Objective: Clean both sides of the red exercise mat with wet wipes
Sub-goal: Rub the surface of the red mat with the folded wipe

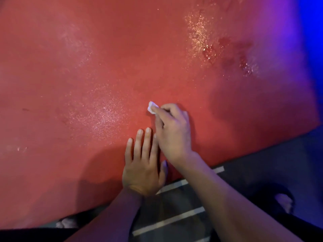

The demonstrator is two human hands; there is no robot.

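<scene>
The red exercise mat point(104, 67) lies flat and fills most of the view. Wet, glistening patches show at its upper right and near its middle left. My right hand point(173, 133) pinches a small folded white wet wipe point(151, 107) against the mat, a little right of centre. Just below and to the left, my left hand point(143, 165) lies flat on the mat with its fingers straight, near the mat's front edge. The right hand partly overlaps the left hand's fingertips.
A dark floor point(262, 172) with pale stripes point(176, 219) runs along the mat's near edge at the lower right. My toes show at the bottom left point(67, 223) and in a dark slipper at the lower right point(284, 201). Blue-purple light tints the upper right corner.
</scene>
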